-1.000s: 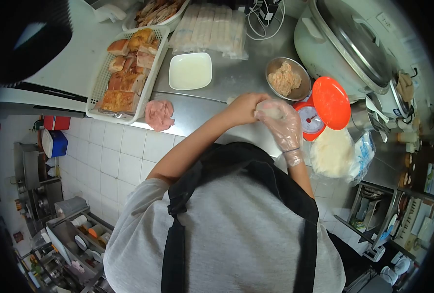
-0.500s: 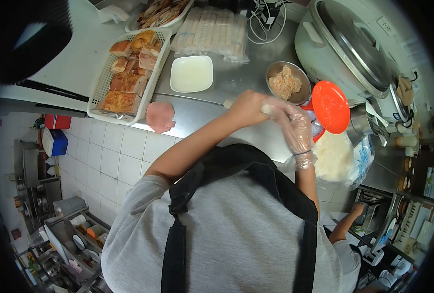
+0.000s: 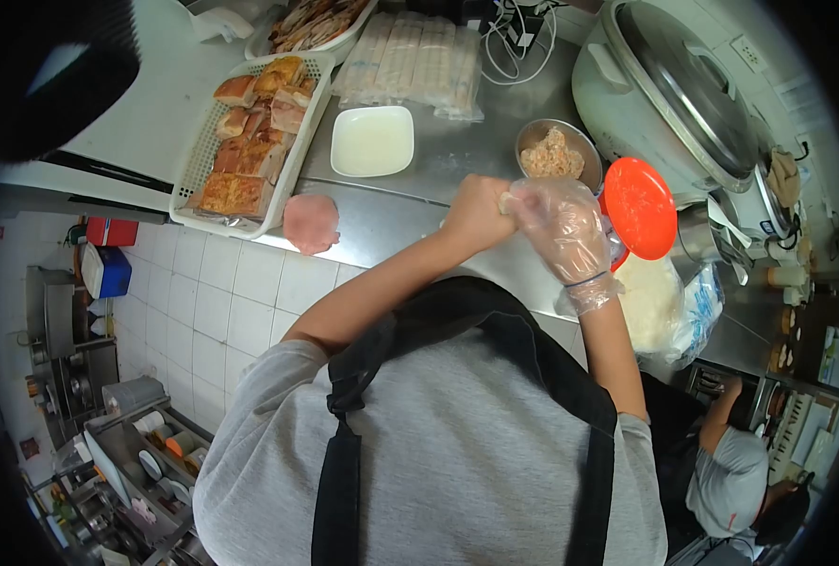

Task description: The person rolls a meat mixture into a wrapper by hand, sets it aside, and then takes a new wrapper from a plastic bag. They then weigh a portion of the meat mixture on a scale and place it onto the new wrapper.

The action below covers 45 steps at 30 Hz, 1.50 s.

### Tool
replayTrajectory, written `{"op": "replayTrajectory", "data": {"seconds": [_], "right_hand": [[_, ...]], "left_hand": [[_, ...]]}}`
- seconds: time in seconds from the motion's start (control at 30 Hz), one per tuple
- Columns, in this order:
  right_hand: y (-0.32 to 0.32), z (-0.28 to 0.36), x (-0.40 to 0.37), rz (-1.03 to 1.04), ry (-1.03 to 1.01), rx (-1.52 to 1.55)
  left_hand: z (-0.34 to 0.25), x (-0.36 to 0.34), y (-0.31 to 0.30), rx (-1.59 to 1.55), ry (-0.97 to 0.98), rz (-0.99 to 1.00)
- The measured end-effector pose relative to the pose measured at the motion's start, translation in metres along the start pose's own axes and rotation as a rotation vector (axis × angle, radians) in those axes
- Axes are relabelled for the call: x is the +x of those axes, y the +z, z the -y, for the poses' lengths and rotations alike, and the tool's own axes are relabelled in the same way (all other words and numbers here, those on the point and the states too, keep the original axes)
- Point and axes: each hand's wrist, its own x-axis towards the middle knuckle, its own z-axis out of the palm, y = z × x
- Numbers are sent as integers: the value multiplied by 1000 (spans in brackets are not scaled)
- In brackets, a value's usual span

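My bare left hand [image 3: 481, 213] is closed above the steel counter, with a small pale bit [image 3: 505, 202] showing at its fingers. What it grips is mostly hidden. My right hand [image 3: 559, 224], in a clear plastic glove, is curled against the left, and its fingertips are hard to see. Just beyond the right hand, a metal bowl [image 3: 590, 162] holds an orange-pink minced filling [image 3: 552, 155]. Beside that hand is a red lid or dish [image 3: 640, 209]. A white square dish [image 3: 372, 141] with pale liquid lies beyond my left hand.
A white basket [image 3: 185, 179] of browned meat slabs stands left, beside a flat pink round piece [image 3: 311, 224]. Packed pale sticks [image 3: 415, 61] lie at the back. A large cooker [image 3: 617, 104] and plastic bags [image 3: 660, 302] are right. A co-worker [image 3: 731, 476] is lower right.
My right hand has turned its back upward and closed in over the left fingers. A pale handle tip left of my left hand no longer shows. The co-worker has come further into view.
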Motion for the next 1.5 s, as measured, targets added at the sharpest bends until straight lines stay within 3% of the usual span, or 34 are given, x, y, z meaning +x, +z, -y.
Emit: {"op": "replayTrajectory", "data": {"seconds": [0.2, 0.43, 0.63, 0.8, 0.93, 1.03, 1.13, 1.17, 1.3, 1.4, 1.47, 1.5], "right_hand": [[2, -3, 11, 72, -229, -178], [-5, 3, 13, 108, -416, -285], [-20, 10, 10, 358, -237, -291], [-21, 9, 13, 450, -160, -334], [-21, 17, 14, 490, -146, -372], [-17, -13, 19, 460, -230, -142], [4, -15, 16, 304, 138, 807], [25, -30, 10, 251, 252, 982], [63, -28, -5, 105, 225, 737], [41, -26, -6, -85, 333, 1255], [-6, -30, 4, -67, 184, 1770], [-30, -28, 11, -4, 47, 1838]], "left_hand": [[-8, -2, 2, -117, -95, -96], [-9, -4, -2, -80, -64, -118], [-4, 2, -9, -71, -54, 30], [0, 4, -6, 53, 88, 88], [9, 3, 1, -83, 57, 72], [-5, 3, -5, -236, 17, -3], [-18, 11, -22, -464, -75, -140], [-12, 11, -29, -550, -144, -209], [30, -10, -72, -876, -414, -618], [98, -46, -125, -1151, -636, -896], [129, -66, -149, -1215, -767, -1039], [137, -70, -156, -1168, -768, -1053]]}}
